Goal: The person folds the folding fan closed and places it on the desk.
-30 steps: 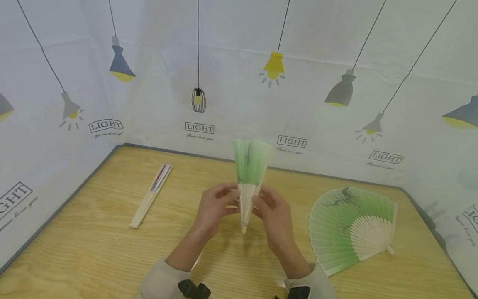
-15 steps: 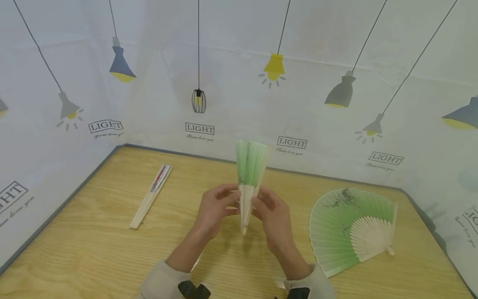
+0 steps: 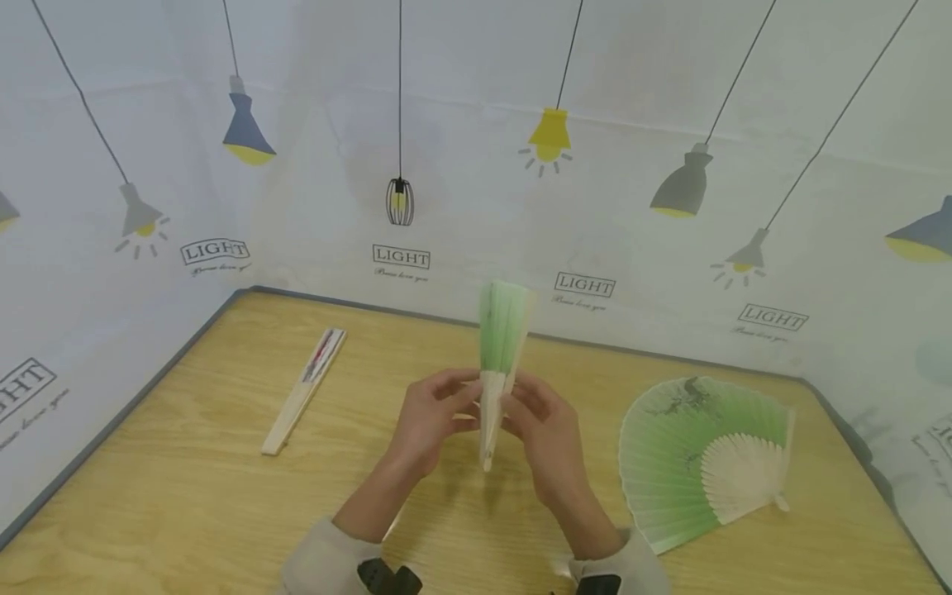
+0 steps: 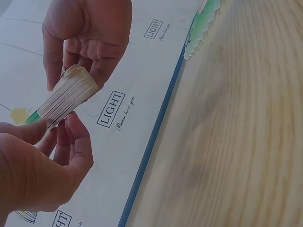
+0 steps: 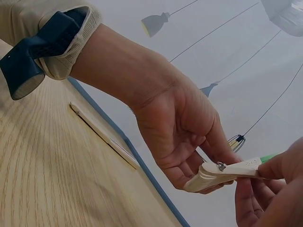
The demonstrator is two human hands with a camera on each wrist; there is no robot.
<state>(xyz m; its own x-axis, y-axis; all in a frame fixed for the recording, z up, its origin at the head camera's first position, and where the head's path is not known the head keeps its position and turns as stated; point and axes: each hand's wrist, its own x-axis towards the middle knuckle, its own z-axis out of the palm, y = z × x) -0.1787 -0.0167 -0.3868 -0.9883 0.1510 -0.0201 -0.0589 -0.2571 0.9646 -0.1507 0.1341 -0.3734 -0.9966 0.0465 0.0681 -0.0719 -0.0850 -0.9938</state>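
Note:
In the head view, a green and white folding fan [image 3: 504, 330] stands upright above the table, mostly folded, with its pale ribs pointing down. My left hand [image 3: 426, 423] pinches the ribs from the left side, thumb towards me. From the right, my right hand [image 3: 552, 434] grips the ribs at about the same height. The left wrist view shows the stacked rib ends [image 4: 68, 97] between the fingers of both hands. A metal rivet [image 5: 221, 166] at the fan's pivot end is visible in the right wrist view.
A spread green fan [image 3: 669, 471] lies on the right of the wooden table [image 3: 186, 496]. On the left lies a closed fan [image 3: 303, 392] with a pale wooden guard. A white cloth printed with lamps [image 3: 476, 182] hangs round the table's far sides.
The held fan has narrowed as its leaf folded together, its left edge coming in towards the right. Both hands keep their hold in nearly the same place.

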